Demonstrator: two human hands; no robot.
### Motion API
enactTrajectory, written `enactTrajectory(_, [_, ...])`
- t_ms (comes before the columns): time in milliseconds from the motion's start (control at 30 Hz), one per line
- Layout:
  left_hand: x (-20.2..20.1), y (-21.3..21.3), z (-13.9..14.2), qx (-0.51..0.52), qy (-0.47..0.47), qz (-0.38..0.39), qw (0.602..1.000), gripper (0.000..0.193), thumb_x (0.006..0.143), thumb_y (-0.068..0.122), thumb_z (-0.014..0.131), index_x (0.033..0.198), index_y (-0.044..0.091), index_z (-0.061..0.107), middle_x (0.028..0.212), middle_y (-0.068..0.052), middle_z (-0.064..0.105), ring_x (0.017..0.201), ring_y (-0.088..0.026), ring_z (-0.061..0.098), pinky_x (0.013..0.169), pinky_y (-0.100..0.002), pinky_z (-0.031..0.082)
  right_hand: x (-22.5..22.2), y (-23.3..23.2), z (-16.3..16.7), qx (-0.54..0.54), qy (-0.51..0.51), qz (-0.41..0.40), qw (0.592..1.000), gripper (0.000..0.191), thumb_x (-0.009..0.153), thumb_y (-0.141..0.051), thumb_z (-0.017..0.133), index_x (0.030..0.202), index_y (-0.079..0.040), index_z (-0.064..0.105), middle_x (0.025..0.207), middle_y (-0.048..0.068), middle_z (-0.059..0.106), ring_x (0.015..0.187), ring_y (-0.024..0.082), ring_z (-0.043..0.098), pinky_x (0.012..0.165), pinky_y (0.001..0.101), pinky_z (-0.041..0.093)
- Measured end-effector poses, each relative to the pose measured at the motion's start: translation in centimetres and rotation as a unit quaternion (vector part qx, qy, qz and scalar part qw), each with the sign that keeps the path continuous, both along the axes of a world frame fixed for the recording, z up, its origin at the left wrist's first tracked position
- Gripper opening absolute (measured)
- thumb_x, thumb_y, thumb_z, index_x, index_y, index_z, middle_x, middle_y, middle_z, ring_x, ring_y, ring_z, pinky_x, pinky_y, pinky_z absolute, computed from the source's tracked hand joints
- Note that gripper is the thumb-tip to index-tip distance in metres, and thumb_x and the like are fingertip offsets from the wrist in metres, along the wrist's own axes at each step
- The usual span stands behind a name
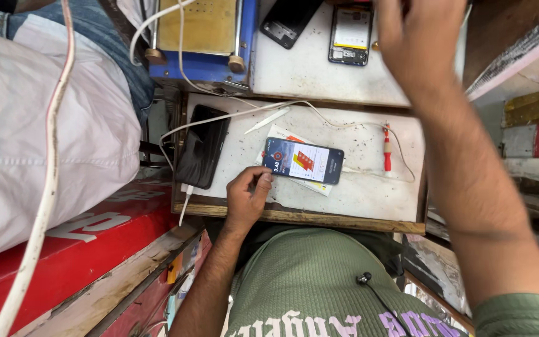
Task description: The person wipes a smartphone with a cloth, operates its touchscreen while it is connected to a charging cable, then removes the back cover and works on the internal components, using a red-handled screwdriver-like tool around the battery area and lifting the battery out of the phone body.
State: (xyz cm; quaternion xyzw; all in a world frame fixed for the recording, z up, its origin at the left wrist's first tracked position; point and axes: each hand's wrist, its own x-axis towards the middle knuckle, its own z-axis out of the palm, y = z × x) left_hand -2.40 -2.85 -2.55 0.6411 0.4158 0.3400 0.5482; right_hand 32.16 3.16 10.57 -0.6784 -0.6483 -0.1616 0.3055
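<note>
A smartphone with a lit screen [304, 161] lies flat on a white, speckled work board [363, 187], on top of a printed paper slip [277, 132]. My left hand [247, 195] is curled at the phone's left end, with thumb and fingertip pinching its corner. My right hand [418, 37] is raised over the far white shelf [301, 68], beside an opened phone with bare insides [350, 34]. Its fingers run past the frame's top edge, so what they hold is hidden.
A dark phone [202, 148] lies at the board's left edge with a white cable [232, 115] trailing over it. A red-handled screwdriver [387, 153], a white pick [268, 120], a black phone shell [288, 22] and a blue machine [204, 37] are nearby. Another person's white garment [38, 125] fills the left.
</note>
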Motion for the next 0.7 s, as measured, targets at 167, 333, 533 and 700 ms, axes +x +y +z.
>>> enactTrajectory(167, [-0.2,-1.9,0.1,-0.019,-0.005,-0.006,1.0,0.014,0.1,0.01,0.067,0.109,0.001,0.072,0.092,-0.005,0.076,0.076,-0.011,0.067,0.07,-0.025,0.055,-7.1,-10.3,-6.3,-0.189,0.439,0.097,0.873,0.014,0.107,-0.015,0.062,0.112,-0.003,0.066,0.09,0.003,0.069,0.082,0.009,0.068,0.07,0.0249,0.055])
enactTrajectory(333, [1.3,-4.6,0.9,-0.053,-0.035,-0.089,0.994,0.032,0.092,0.007,0.07,0.122,0.0,0.063,0.111,-0.007,0.07,0.086,-0.013,0.069,0.075,-0.028,0.059,-12.9,-17.1,-8.7,-0.311,0.543,0.163,0.763,0.011,0.102,-0.011,0.062,0.105,-0.001,0.066,0.092,0.005,0.072,0.086,0.011,0.071,0.077,0.0272,0.061])
enactTrajectory(533, [2.2,-4.9,1.0,-0.001,0.033,-0.1,0.994,0.014,0.095,0.006,0.071,0.108,0.003,0.072,0.099,-0.01,0.075,0.085,-0.017,0.075,0.075,-0.029,0.06,-13.1,-18.7,-9.5,-0.333,0.572,0.11,0.741,0.012,0.103,-0.011,0.058,0.106,0.0,0.062,0.09,0.008,0.072,0.087,0.013,0.071,0.079,0.0292,0.06])
enactTrajectory(700, [0.8,-3.1,1.1,0.027,0.089,-0.032,0.995,0.013,0.093,0.01,0.074,0.104,0.004,0.075,0.094,-0.01,0.076,0.083,-0.018,0.074,0.073,-0.029,0.059,-12.0,-18.1,-10.2,-0.291,0.616,0.144,0.718,0.012,0.107,-0.011,0.05,0.109,-0.001,0.056,0.093,0.007,0.07,0.088,0.013,0.071,0.081,0.0293,0.061])
